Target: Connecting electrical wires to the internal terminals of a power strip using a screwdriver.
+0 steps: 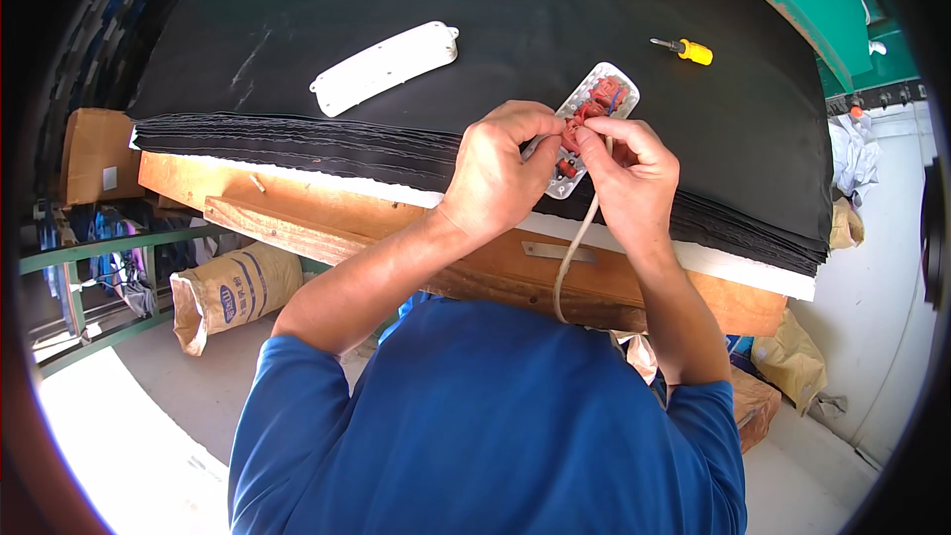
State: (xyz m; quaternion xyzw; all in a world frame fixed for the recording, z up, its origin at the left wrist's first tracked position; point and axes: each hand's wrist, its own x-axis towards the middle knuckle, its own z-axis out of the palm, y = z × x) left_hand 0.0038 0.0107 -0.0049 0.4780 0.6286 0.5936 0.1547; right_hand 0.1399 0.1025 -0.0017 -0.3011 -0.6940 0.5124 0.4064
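Observation:
An opened power strip lies at the table's near side, right of the middle. Its white shell faces up, with red socket inserts and a bit of blue wire showing inside. At its left edge, my left hand is closed, thumb and index finger gripping the strip by the inserts. My right hand pinches over the strip from the other side, with the pale cable running through its fingers and down over the table edge. Both sets of fingertips nearly meet, hiding the exact point of contact.
The strip's long white cover lies to the left. A yellow-handled screwdriver rests at the far right. Stacked black sheets cover the wooden table. A paper sack and a cardboard box stand at the left.

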